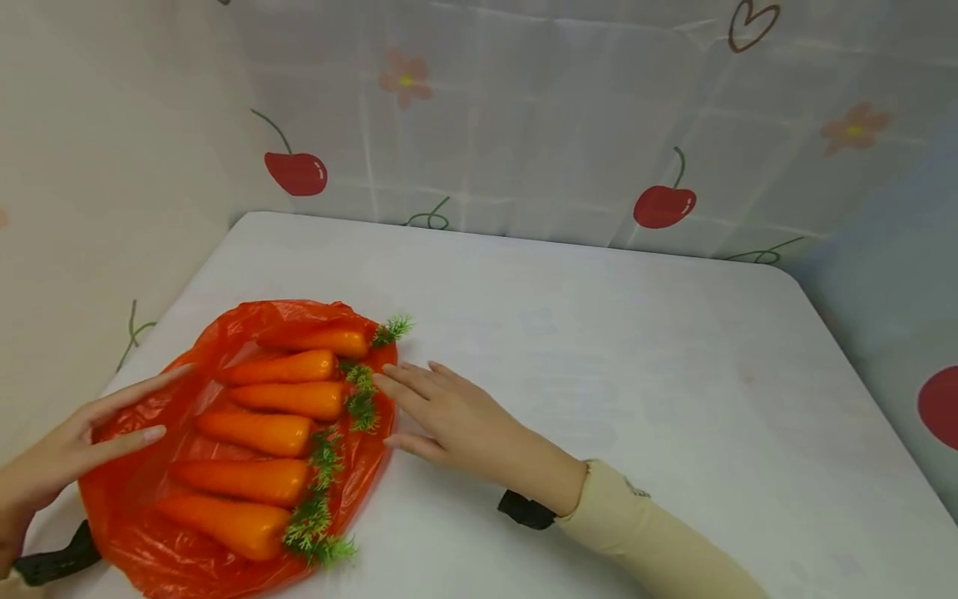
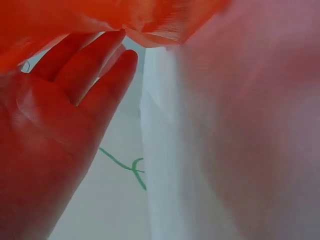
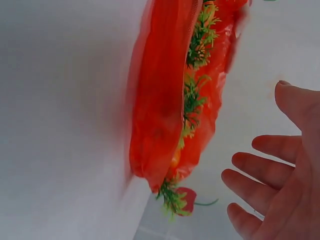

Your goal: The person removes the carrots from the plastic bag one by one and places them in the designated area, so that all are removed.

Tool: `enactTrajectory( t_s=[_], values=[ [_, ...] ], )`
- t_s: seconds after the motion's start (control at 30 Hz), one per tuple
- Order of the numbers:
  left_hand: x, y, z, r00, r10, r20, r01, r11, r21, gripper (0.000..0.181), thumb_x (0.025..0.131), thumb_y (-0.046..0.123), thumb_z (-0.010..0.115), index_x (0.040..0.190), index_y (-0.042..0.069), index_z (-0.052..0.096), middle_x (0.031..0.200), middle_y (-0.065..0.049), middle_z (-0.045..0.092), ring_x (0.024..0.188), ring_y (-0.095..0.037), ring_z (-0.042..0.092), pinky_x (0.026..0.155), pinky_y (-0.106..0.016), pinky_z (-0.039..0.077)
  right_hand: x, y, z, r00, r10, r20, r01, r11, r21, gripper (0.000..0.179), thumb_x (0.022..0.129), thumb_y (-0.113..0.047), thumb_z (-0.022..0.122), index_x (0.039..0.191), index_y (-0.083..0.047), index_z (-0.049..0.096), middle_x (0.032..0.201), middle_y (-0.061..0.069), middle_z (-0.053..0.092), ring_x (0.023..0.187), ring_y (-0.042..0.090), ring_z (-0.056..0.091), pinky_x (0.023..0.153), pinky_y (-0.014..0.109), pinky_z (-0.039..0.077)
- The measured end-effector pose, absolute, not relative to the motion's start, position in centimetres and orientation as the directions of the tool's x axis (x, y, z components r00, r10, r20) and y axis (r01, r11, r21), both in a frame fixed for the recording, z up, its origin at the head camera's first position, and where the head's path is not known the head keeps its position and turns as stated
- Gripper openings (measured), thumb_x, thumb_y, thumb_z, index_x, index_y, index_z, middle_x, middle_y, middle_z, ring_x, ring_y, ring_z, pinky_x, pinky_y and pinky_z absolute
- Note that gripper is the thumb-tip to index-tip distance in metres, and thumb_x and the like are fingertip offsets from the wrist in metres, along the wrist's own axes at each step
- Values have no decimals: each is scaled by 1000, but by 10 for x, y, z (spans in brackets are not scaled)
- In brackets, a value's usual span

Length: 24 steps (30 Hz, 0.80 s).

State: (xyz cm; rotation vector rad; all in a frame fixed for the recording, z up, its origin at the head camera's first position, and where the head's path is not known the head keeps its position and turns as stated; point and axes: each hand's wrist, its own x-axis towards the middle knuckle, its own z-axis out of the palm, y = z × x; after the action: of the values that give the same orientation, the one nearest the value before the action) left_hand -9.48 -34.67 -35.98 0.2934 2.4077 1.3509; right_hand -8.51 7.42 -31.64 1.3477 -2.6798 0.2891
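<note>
Several toy-like orange carrots (image 1: 254, 433) with green leafy tops (image 1: 314, 520) lie roughly side by side on a thin red plastic bag (image 1: 135, 549), tops pointing right. My left hand (image 1: 82, 441) lies at the bag's left side, fingers stretched out along the film, thumb spread apart. In the left wrist view, red film (image 2: 150, 20) hangs over the fingertips of that hand (image 2: 60, 110). At the bag's right edge, my right hand (image 1: 449, 416) is held palm down with straight fingers beside the carrot tops. The right wrist view has its fingers spread, holding nothing, with the bag's raised side (image 3: 160, 100) across from them.
A white table (image 1: 636, 399) carries the bag on its left part. Behind it hangs a pale curtain (image 1: 509, 116) printed with cherries and flowers. A dark strap (image 1: 527, 509) sits under the right wrist, and another (image 1: 60, 561) by the left.
</note>
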Motion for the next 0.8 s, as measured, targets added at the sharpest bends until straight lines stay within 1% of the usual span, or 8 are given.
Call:
enactTrajectory(
  t_s=[0.1,0.17,0.23,0.37,0.5,0.6,0.67,0.8],
  values=[
    [-95,-347,-362,-920,348,-178,17,489,872,55,93,7,43,142,20,23,119,33,38,93,7,49,62,-32,53,-92,53,-320,-587,-794,159,-810,571,-137,63,90,-47,40,140,-11,27,139,5,35,128,14,29,105,35,23],
    [-94,-347,-364,-918,370,-145,41,452,891,54,93,4,40,142,18,22,123,31,38,96,7,49,64,-31,53,-95,41,-322,-589,-796,138,-806,568,-167,62,90,-47,40,140,-12,27,139,5,34,128,13,29,105,31,22],
    [-93,-348,-365,-911,392,-127,40,390,920,53,93,2,38,142,17,22,125,29,40,97,4,51,64,-33,53,-98,30,-324,-592,-795,131,-800,562,-207,60,90,-46,39,140,-13,28,139,5,35,128,14,30,105,27,21],
    [-92,-349,-367,-908,407,-99,62,364,929,52,93,-1,37,141,11,24,129,25,40,102,4,49,67,-30,53,-102,13,-329,-607,-783,140,-782,555,-284,53,92,-42,38,137,-15,33,135,2,41,124,12,36,102,22,26],
    [-91,-350,-367,-913,403,-67,108,396,912,50,91,-4,38,139,4,26,131,22,39,107,7,43,73,-21,49,-107,2,-336,-627,-763,160,-762,557,-329,47,92,-37,42,134,-16,38,130,-2,45,118,8,42,96,19,34],
    [-90,-349,-366,-916,397,-56,115,394,912,50,91,-5,39,138,3,27,133,20,38,109,7,41,75,-18,47,-109,-3,-341,-645,-747,161,-745,568,-349,45,91,-34,46,132,-16,41,128,-3,47,115,6,44,94,18,35],
    [-90,-349,-366,-919,389,-66,99,389,916,50,91,-4,39,139,5,27,134,20,38,110,7,41,75,-17,46,-111,-5,-344,-659,-735,158,-732,578,-361,44,91,-33,47,131,-16,42,128,-4,48,114,6,45,94,17,35],
    [-88,-352,-368,-921,379,-94,53,360,932,51,91,-4,38,139,6,26,133,20,38,108,6,44,74,-20,48,-113,-8,-348,-687,-710,157,-706,600,-376,44,90,-32,50,130,-16,44,126,-4,49,113,6,45,95,17,34]
  ],
)
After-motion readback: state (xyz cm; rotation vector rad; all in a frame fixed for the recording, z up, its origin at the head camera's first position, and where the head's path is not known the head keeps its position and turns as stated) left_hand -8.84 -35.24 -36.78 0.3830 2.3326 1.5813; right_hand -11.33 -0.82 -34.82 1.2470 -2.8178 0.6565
